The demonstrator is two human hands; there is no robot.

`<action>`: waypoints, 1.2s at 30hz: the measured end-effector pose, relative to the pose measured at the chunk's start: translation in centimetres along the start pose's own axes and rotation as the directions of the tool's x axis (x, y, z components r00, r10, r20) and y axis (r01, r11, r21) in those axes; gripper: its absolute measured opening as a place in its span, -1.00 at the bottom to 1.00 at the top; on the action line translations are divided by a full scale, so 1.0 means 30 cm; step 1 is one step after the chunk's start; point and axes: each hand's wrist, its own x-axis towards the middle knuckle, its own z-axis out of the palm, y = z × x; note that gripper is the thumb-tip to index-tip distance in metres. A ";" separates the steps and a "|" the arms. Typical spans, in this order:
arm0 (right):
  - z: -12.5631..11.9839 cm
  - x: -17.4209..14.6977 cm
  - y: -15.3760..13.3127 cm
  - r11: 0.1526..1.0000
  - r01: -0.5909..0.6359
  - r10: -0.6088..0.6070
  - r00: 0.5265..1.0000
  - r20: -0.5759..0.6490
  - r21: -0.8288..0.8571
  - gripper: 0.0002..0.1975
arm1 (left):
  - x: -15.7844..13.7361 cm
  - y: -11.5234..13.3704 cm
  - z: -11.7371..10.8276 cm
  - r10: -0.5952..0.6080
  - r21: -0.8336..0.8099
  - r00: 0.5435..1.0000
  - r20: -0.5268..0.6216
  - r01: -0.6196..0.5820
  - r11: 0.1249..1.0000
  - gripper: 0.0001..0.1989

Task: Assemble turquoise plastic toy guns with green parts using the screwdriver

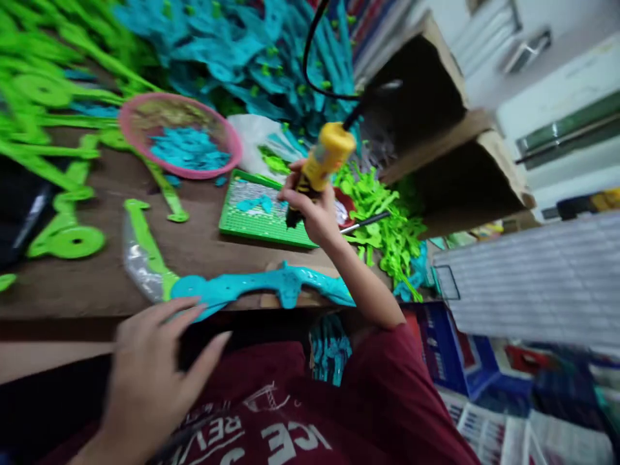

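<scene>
My right hand (320, 218) grips a corded electric screwdriver (330, 155) with a yellow and black body, raised over the bench. Its black cable runs up from the yellow end. My left hand (150, 374), slightly blurred, has its fingers spread near the bench's front edge. Its fingertips are at the left end of a long turquoise plastic part (252, 284); whether they press on it I cannot tell. Touching that end is a lime-green plastic piece (148, 239) with a clear curved blade-like section. Below my right hand lies a green tray (242, 223) holding small turquoise pieces and many tiny metallic-looking bits.
A pink bowl (128, 129) of small turquoise pieces stands behind the tray. Turquoise parts (232, 51) are heaped at the back, lime-green parts (43, 90) at the left and more green pieces (397, 239) at the right. Open cardboard boxes (504, 174) stand beyond.
</scene>
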 end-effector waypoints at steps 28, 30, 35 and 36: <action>-0.907 -0.317 0.225 -0.283 0.721 0.016 0.662 0.749 -0.632 -0.65 | 0.292 0.236 0.496 0.165 -0.036 0.841 0.515 -0.171 0.985 -0.46; -1.025 -0.357 0.237 -0.314 0.670 0.026 0.715 0.699 -0.673 -0.58 | 0.339 0.252 0.537 0.214 -0.052 0.808 0.548 -0.223 0.974 -0.44; -1.004 -0.385 0.141 -0.266 0.677 0.031 0.717 0.696 -0.686 -0.50 | 0.298 0.293 0.528 0.190 -0.025 0.781 0.595 -0.218 0.976 -0.70; -0.956 -0.362 0.121 -0.255 0.663 0.084 0.740 0.667 -0.704 -0.48 | 0.278 0.285 0.506 0.169 -0.010 0.790 0.589 -0.202 0.979 -0.73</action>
